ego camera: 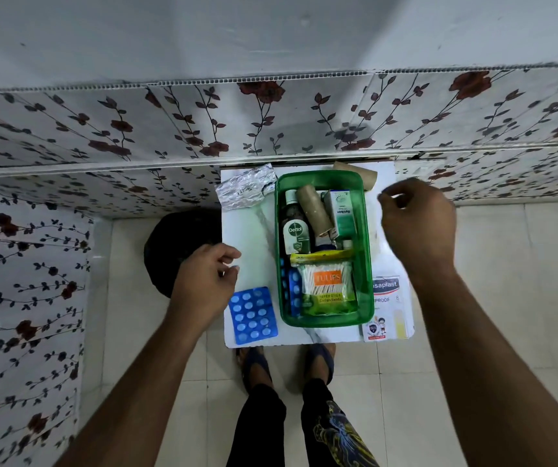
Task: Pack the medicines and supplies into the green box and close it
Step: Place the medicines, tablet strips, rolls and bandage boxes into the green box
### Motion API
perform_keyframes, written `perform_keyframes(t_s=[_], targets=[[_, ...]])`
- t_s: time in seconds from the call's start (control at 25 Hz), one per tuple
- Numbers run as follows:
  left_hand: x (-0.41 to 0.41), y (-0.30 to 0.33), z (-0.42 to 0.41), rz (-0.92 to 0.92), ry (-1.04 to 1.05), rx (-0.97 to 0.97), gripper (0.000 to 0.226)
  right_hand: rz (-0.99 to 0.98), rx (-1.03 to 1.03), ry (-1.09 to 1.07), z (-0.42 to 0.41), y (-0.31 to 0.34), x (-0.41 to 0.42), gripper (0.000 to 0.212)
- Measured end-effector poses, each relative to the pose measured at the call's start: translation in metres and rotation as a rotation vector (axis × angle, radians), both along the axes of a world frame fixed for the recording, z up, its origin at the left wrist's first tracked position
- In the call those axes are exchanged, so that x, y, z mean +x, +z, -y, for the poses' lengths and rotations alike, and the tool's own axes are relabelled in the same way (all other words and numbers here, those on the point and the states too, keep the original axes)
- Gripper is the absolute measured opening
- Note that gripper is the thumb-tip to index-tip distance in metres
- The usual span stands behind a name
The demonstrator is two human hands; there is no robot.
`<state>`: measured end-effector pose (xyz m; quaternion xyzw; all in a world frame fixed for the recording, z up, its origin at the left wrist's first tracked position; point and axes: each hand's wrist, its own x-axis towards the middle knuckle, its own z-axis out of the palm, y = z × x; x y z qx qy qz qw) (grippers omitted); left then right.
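Observation:
The green box (368, 251) stands open on a small white table (254, 237). Inside lie a Dettol bottle (295, 230), a brown roll (314, 210), a small green-white carton (340, 214), a cotton swab pack (326, 286) and a blue blister strip (293, 291). Left of the box lies another blue pill strip (252, 315); a silver foil strip (245, 190) sits at the back left. A plaster box (387, 308) lies right of the green box, and a second brown roll (355, 175) behind it. My left hand (203, 284) hovers just above the blue strip, fingers loosely curled, empty. My right hand (419, 224) hovers right of the box, fingers pinched.
A floral-patterned wall (270, 123) rises behind the table and along the left side. A black round object (176, 244) sits on the floor left of the table. My feet in sandals (284, 365) stand at the table's near edge on a tiled floor.

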<state>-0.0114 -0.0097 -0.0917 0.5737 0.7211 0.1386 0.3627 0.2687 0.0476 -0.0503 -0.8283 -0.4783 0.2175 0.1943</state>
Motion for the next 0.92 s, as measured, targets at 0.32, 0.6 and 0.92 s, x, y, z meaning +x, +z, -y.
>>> perform_keyframes(t_s=[0.32,0.6,0.92], targets=[[0.007,-0.029,0.042,-0.226,-0.158,-0.231,0.061,-0.068,-0.380,0.039,0.008,-0.071,0.029,0.048],[0.011,-0.033,0.040,-0.295,-0.240,-0.139,0.037,-0.111,-0.353,0.021,0.005,-0.077,0.025,0.042],[-0.021,0.047,0.006,-0.077,-0.052,-0.081,0.029,-0.242,-0.198,-0.116,0.012,-0.046,0.040,0.039]])
